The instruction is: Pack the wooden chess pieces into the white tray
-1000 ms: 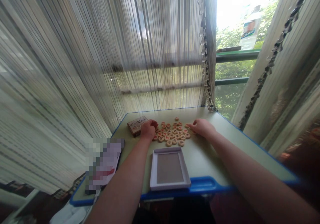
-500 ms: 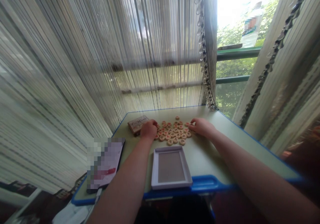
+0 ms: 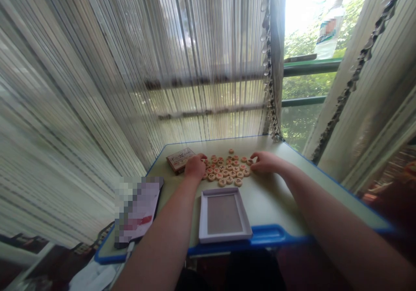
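Several round wooden Chinese chess pieces (image 3: 229,168) with red and dark characters lie in a loose cluster on the table. At the cluster's left edge is my left hand (image 3: 195,167), its index finger stretched over the nearest pieces and its other fingers partly hidden. Across from it, my right hand (image 3: 264,162) has thumb and fingers apart beside a piece at the right edge; whether they touch it I cannot tell. A shallow white box (image 3: 202,217) with a grey-brown inside stands open nearer to me. A printed box (image 3: 180,157) lies just left of my left hand.
The pale table (image 3: 276,208) has a blue rim and a blue recess (image 3: 269,234) at the front. A phone or tablet (image 3: 143,213) with a cable rests at the left edge. String curtains (image 3: 208,44) hang behind; a bottle (image 3: 329,31) stands by the window.
My right hand has shifted slightly right and its fingers have spread from the edge piece. My left hand stays by the cluster. The view has moved slightly.
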{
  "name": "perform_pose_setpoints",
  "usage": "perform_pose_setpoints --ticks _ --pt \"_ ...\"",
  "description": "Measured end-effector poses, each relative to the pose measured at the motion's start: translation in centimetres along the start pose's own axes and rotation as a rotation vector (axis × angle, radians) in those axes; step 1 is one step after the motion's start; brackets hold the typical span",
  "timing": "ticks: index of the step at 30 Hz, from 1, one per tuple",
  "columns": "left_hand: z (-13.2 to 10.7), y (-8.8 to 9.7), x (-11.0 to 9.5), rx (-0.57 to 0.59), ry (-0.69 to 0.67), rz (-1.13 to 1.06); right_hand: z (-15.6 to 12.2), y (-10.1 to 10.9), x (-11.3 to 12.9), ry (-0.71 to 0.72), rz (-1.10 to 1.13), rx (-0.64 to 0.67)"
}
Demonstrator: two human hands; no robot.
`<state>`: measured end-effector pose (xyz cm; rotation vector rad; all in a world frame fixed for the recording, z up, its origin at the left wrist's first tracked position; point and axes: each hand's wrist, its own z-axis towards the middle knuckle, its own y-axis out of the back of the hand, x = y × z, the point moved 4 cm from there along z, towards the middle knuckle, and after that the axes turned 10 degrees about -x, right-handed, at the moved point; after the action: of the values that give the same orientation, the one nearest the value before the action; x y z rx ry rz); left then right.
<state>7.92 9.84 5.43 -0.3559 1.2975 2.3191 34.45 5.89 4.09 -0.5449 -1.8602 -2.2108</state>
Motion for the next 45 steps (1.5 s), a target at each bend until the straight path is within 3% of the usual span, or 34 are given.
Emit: perform_pose_setpoints --ticks 4,6,13,17,24,31,36,39,41,45 --pt "0.1 0.9 -0.3 -0.192 -0.040 -0.041 0.1 0.1 0.5 0.060 0.014 -0.085" --pt "0.1 0.9 -0.5 -0.203 -0.069 -0.050 0.1 0.0 0.7 0.108 0.038 -0.115" --pt "-0.5 -0.9 -1.3 0.051 -0.233 -0.049 0.0 -0.5 1.3 0.192 0.022 -0.192" --pt "-0.9 -1.7 -1.6 0.127 -0.306 -0.070 0.2 -0.8 1.5 0.228 -0.018 -0.247" --pt "-1.5 -2.0 -2.2 0.282 -0.405 -0.007 0.0 -1.2 2.2 0.285 0.066 -0.181" --pt "-1.4 -1.8 -2.3 0.266 -0.391 -0.011 -0.1 -1.1 2.4 0.302 0.119 -0.212" --pt "-1.1 -1.2 -2.5 0.128 -0.335 0.031 -0.4 -0.9 2.7 0.299 0.128 -0.272" --pt "-0.8 0.0 -2.7 0.085 -0.289 0.128 -0.9 -0.8 3.3 0.357 0.161 -0.244" --pt "-0.7 0.8 -2.8 0.165 -0.251 0.174 -1.3 -0.6 3.8 0.404 0.188 -0.188" --pt "-1.1 2.0 -2.9 0.484 -0.254 0.078 -2.4 -0.2 4.9 0.491 0.224 -0.061"
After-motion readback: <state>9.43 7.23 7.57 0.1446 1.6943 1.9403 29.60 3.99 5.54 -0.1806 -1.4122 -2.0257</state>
